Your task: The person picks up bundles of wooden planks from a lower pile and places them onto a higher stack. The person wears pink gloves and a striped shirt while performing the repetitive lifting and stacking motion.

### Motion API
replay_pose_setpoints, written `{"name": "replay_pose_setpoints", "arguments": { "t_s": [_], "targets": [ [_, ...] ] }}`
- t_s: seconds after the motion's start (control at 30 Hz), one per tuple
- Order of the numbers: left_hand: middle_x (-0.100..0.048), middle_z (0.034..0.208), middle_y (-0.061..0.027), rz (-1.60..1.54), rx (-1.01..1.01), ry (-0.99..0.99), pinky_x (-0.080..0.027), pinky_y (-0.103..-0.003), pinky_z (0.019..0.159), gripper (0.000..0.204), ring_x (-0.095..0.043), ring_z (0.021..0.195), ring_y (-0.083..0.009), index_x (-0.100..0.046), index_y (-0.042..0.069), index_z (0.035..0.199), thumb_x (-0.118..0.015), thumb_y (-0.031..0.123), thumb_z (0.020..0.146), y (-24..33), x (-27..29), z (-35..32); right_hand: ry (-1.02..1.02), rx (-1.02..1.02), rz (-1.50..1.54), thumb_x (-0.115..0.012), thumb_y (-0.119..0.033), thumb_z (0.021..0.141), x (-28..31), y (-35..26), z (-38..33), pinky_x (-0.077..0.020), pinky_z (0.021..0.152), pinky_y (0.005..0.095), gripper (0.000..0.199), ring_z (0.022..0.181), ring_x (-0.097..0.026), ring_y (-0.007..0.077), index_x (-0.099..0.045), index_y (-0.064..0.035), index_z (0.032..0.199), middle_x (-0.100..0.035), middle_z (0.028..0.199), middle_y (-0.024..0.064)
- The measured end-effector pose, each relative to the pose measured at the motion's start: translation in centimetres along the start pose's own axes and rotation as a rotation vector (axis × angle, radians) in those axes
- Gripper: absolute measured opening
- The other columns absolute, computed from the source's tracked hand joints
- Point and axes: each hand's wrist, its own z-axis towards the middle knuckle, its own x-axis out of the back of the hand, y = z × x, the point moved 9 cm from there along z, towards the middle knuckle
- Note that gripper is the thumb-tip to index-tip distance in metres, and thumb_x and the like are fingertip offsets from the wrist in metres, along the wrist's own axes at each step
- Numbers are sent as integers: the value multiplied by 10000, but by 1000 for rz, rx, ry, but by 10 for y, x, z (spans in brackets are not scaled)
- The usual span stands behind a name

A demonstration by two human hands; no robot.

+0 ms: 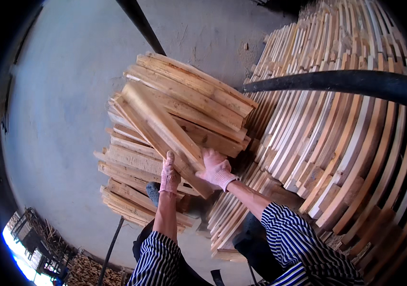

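Note:
Both my hands wear pale pink knitted gloves. Between them are wooden boards (pixel 160 128), apparently two held side by side, slanting up and left over a pile of cut boards (pixel 189 95). My left hand (pixel 169 175) is closed on the near left edge, its thumb on top and its fingers hidden beneath. On the opposite edge, near the lower end, my right hand (pixel 216 168) is closed too. The far part of the held boards is slightly blurred. Below them, the pile's boards lie roughly crosswise in uneven layers.
A tall stack of boards (pixel 337 128) fills the right side. A dark bar (pixel 337 83) crosses in front of it, and another dark pole (pixel 141 24) stands at the top. Grey concrete floor (pixel 60 119) lies to the left. Scrap wood (pixel 93 270) is heaped at the lower left.

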Motion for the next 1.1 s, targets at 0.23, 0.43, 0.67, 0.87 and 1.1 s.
{"name": "replay_pose_setpoints", "arguments": {
  "t_s": [0.23,0.43,0.67,0.87,1.1],
  "targets": [
    [-656,1223,-82,142,68,228,-598,-429,883,630,-665,1073,-268,-529,92,1375,-832,315,870,-5,9,-4,579,-368,546,-776,-599,798,69,129,-7,-449,1068,457,828,1284,-537,384,-568,-17,1350,-542,1411,219],
    [-652,1288,-82,11,181,134,-519,-447,1043,624,-625,1181,-269,-544,69,1378,-827,295,870,-18,-1,9,327,-701,1231,-614,-633,891,38,208,39,-347,1162,459,833,1404,-433,374,-514,-19,1444,-479,1492,231],
    [-699,1232,-104,-293,197,-10,-500,-466,1067,487,-673,1107,-283,-630,64,1300,-769,313,906,-2,16,-21,-662,-408,2205,-411,-672,995,-55,95,-21,-236,1247,468,814,1501,-326,346,-474,-36,1499,-385,1580,239],
    [-730,1096,-72,-75,200,-49,-579,-429,931,348,-694,1025,-241,-677,55,1184,-693,323,962,64,85,-18,-579,-172,818,-725,-662,816,-70,42,-55,-430,1113,374,918,1345,-545,351,-568,39,1387,-570,1445,233],
    [-706,1187,-93,54,301,-70,-531,-514,1003,503,-661,1105,-294,-672,90,1222,-776,426,863,47,86,-6,-360,21,-190,-842,-492,722,-28,25,-39,-447,1101,503,1092,1368,-499,376,-323,-47,1573,-368,1578,257]
  ]
}}
